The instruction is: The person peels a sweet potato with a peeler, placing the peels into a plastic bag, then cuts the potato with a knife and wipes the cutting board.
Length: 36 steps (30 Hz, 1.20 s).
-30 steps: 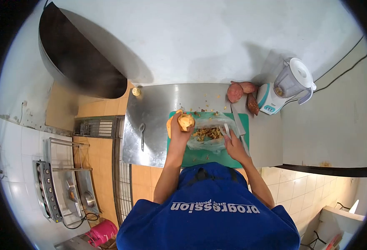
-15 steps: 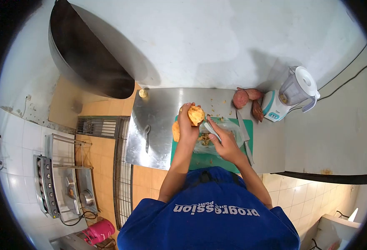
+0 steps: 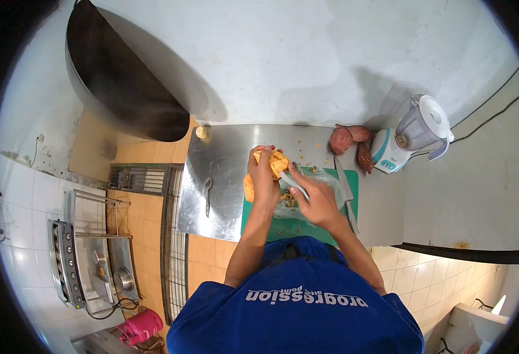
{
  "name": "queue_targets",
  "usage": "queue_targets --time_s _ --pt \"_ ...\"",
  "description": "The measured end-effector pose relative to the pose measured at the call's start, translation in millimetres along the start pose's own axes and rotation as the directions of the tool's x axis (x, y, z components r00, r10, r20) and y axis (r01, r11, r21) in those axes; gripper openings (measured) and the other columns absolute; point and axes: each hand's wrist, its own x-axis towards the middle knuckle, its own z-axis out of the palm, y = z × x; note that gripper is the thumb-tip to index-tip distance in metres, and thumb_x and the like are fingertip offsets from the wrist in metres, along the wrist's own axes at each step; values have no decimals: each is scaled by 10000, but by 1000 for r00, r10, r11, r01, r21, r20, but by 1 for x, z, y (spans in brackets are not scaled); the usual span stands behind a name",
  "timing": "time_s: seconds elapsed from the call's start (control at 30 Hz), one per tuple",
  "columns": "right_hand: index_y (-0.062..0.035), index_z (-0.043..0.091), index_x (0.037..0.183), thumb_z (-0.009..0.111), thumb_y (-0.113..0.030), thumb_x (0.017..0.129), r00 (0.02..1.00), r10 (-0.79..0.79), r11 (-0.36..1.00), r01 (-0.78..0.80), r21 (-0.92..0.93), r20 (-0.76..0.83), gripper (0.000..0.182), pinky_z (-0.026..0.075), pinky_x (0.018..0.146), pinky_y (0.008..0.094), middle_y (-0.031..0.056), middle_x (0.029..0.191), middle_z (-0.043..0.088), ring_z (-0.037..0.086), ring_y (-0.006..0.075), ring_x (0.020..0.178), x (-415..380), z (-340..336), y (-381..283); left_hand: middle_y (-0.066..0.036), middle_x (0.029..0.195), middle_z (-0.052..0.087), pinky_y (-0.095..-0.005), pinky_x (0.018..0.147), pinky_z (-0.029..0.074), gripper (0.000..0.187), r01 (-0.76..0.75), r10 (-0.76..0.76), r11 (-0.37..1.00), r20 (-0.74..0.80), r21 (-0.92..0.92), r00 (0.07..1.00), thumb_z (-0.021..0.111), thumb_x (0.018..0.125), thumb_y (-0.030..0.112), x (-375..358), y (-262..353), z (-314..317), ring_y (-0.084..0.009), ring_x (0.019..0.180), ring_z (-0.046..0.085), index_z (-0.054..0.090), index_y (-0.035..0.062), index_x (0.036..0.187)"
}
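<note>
My left hand (image 3: 262, 180) is wrapped round a peeled yellow-orange sweet potato (image 3: 279, 162), holding it above the green cutting board (image 3: 295, 227). My right hand (image 3: 319, 203) grips a small tool with a pale handle (image 3: 293, 184), its tip against the sweet potato; its working end is too small to make out. Below both hands, a clear plastic bag (image 3: 324, 180) lies on the board with peelings (image 3: 289, 199) on it. Another peeled yellow piece (image 3: 249, 187) sits at the board's left edge, partly behind my left wrist.
A broad knife (image 3: 343, 177) and a second blade (image 3: 352, 217) lie at the board's right. Unpeeled sweet potatoes (image 3: 342, 141) rest beside a blender (image 3: 415, 133). On the steel table (image 3: 224, 153) are a spoon (image 3: 208, 194) and a small pale piece (image 3: 201, 132). A wok (image 3: 124, 82) hangs upper left.
My right hand has moved slightly up and left, bringing the pale-handled tool against the sweet potato. My left hand has turned the sweet potato a little.
</note>
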Motion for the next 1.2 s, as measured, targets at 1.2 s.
queue_targets --time_s 1.2 --pt "-236 517 1471 572 -358 988 980 99 991 -81 -104 173 501 514 838 491 220 1010 709 667 427 924 2 -25 2 -30 823 600 -326 658 528 180 72 -77 997 166 37 983 643 959 234 22 6 -13 -154 716 600 550 128 847"
